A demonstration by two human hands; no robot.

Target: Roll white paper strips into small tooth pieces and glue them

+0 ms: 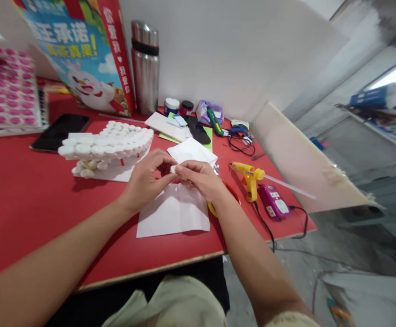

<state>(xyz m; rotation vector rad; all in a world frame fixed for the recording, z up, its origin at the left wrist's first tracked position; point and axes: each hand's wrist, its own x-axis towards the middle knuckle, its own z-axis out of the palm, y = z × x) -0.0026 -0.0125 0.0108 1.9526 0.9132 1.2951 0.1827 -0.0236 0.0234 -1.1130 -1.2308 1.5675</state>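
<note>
Above a creased white sheet of paper (177, 213), my hands meet with their fingertips nearly together. A small white piece (173, 169), rounded and perhaps paper or tissue, shows between them. My right hand (198, 178) pinches it with thumb and fingers. My left hand (150, 175) is closed on its other side, thumb and forefinger tips touching it. The fingers hide most of the piece. Left of my hands stands a white model (106, 146) built from many rounded white pieces, with red supports on a white base.
A yellow glue gun (250, 179) with a clear stick lies right, beside a purple power socket (274, 202) and its cord. Scissors (213, 209) lie partly under my right wrist. Behind are a steel flask (146, 68), a phone (61, 131), a printed box (85, 59) and a green cutter (215, 121).
</note>
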